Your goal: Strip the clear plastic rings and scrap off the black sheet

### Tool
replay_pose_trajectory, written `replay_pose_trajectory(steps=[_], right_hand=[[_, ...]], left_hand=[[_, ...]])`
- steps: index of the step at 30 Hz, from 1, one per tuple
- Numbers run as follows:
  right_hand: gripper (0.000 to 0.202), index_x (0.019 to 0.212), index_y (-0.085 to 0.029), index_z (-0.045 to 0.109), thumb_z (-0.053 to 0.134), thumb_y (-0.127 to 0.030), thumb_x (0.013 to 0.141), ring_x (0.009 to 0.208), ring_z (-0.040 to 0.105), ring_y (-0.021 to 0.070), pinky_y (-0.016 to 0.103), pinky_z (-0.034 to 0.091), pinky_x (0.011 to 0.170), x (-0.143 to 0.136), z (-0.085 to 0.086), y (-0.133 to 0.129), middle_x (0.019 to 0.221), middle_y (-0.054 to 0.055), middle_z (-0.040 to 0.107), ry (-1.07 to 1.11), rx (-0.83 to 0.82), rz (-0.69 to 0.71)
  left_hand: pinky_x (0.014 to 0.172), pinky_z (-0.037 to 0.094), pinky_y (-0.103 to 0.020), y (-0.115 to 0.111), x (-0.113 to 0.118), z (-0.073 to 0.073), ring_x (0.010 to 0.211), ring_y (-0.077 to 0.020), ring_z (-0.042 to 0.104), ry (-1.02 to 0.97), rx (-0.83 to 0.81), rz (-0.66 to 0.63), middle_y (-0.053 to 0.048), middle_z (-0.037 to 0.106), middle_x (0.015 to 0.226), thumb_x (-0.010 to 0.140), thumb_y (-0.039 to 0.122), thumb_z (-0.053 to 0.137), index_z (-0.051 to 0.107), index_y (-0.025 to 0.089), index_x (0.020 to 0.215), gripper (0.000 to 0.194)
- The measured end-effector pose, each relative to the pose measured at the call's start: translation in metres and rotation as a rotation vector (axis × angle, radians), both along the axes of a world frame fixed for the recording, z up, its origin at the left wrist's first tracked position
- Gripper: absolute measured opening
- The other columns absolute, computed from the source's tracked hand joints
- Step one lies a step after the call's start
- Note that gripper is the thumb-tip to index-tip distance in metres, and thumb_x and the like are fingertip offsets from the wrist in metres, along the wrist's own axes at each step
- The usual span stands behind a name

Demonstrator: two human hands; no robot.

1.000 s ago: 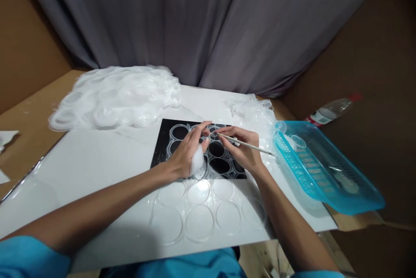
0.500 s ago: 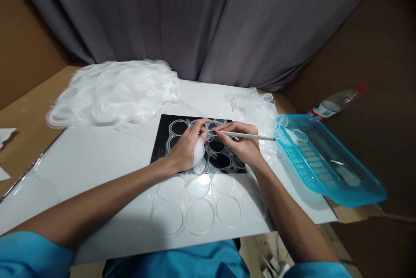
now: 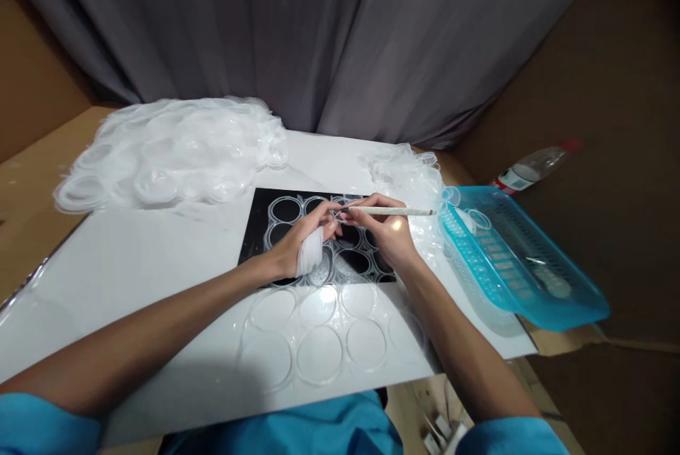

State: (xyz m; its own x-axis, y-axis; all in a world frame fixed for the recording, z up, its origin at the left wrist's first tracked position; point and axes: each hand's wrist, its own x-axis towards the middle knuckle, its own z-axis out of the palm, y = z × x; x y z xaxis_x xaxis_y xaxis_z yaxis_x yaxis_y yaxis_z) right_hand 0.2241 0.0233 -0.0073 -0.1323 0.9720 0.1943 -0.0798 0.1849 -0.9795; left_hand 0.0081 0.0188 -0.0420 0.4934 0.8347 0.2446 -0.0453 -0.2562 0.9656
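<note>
My left hand is curled over a black mat, with a white wad held against its palm; its thumb and fingers pinch close to the pen tip. In my right hand is a slim white pen-like tool, its dark tip pointing left and meeting the left fingertips. Something thin and clear, too small to make out, lies between the fingertips. Clear sheet material with round cut-outs spreads over the mat and the white board in front of it.
A large pile of clear rings lies at the back left, a smaller clear pile at the back right. To the right stands a blue basket with rings at its edge. Behind it a bottle lies tilted.
The whole view has shifted slightly, moving the scene left. The tool lies more level, my right hand has turned a little, and the white wad in my left palm shows more narrowly.
</note>
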Motion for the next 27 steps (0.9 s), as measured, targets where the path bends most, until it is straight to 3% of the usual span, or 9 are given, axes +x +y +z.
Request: replay_pose_trajectory(steps=[3, 11, 17, 23, 27], right_hand=[[0.035, 0.087, -0.023, 0.077, 0.094, -0.053, 0.087, 0.096, 0.083, 0.0266, 0.052, 0.072, 0.095, -0.002, -0.001, 0.0, 0.108, 0.009, 0.084, -0.058, 0.044, -0.046], [0.026, 0.088, -0.025, 0.079, 0.089, -0.049, 0.094, 0.105, 0.081, 0.0282, 0.051, 0.068, 0.098, -0.002, 0.001, -0.003, 0.109, 0.01, 0.085, -0.22, 0.188, -0.079], [0.022, 0.09, -0.026, 0.081, 0.088, -0.046, 0.096, 0.105, 0.081, 0.0277, 0.048, 0.068, 0.091, -0.004, 0.001, -0.007, 0.109, 0.009, 0.085, -0.201, 0.199, -0.044], [0.019, 0.089, -0.027, 0.081, 0.089, -0.043, 0.094, 0.1, 0.081, 0.0278, 0.051, 0.066, 0.098, -0.006, 0.008, -0.01, 0.104, 0.007, 0.085, -0.22, 0.244, -0.011], [0.024, 0.085, -0.027, 0.077, 0.091, -0.047, 0.091, 0.101, 0.081, 0.0281, 0.052, 0.065, 0.1, -0.001, 0.01, -0.007, 0.103, 0.006, 0.085, -0.142, 0.199, -0.01]], left_hand=[[0.094, 0.054, -0.039, 0.002, 0.001, -0.003, 0.103, -0.0248, 0.068, 0.001, -0.021, -0.052, -0.007, 0.069, 0.11, 0.114, 0.058, 0.054, 0.058, 0.027, 0.145, 0.044], [0.089, 0.052, -0.038, 0.008, 0.0, -0.009, 0.095, -0.0223, 0.067, -0.072, -0.064, 0.022, -0.005, 0.07, 0.099, 0.116, 0.061, 0.048, 0.063, 0.025, 0.129, 0.04], [0.07, 0.041, -0.03, 0.003, 0.001, -0.003, 0.073, -0.0159, 0.054, -0.032, -0.117, 0.014, 0.003, 0.059, 0.082, 0.114, 0.057, 0.055, 0.054, 0.025, 0.116, 0.031], [0.066, 0.037, -0.027, 0.004, 0.001, -0.005, 0.069, -0.0132, 0.046, -0.01, -0.047, 0.099, 0.004, 0.055, 0.079, 0.108, 0.04, 0.063, 0.051, 0.024, 0.1, 0.021], [0.065, 0.038, -0.026, 0.005, 0.002, -0.007, 0.068, -0.0129, 0.047, -0.033, -0.033, 0.223, 0.004, 0.054, 0.08, 0.107, 0.041, 0.065, 0.054, 0.024, 0.102, 0.021]])
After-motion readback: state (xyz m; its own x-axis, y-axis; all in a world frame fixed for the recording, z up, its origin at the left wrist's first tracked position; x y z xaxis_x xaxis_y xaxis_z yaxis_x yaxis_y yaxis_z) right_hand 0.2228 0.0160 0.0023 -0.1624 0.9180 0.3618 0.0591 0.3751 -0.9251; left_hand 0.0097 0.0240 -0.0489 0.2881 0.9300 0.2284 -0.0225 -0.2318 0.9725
